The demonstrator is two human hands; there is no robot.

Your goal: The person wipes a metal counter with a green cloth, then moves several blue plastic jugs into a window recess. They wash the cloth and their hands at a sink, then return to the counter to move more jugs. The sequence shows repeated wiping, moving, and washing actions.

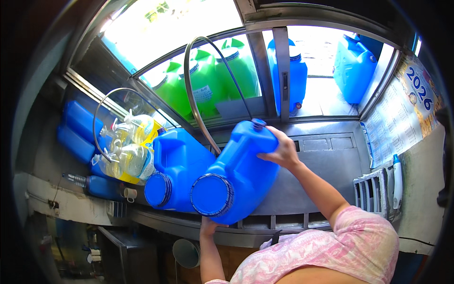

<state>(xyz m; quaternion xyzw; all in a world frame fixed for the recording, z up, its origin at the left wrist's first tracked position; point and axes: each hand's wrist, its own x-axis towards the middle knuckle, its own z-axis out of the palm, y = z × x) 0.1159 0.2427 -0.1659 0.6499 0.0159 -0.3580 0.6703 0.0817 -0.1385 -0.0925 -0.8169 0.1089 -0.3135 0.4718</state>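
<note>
A large blue water jug [253, 173] with a round ribbed lid is tilted between my two hands, its lid end toward me. My right hand [283, 150] grips its far right end, next to a small dark cap. From below, my left hand [212, 226] supports the lid end; its fingers are mostly hidden under the jug. A second blue jug [182, 151], also lidded, rests on the metal counter [326, 170] just to the left. A curved metal hose [190, 80] arches behind the held jug.
Clear plastic bottles with pump tops [130, 158] and a dark blue container [75, 128] stand at the left. Behind the window are green jugs [203, 83]; blue jugs [352, 71] stand by the opening. A wall calendar [402, 113] and a white rack [371, 191] are at right.
</note>
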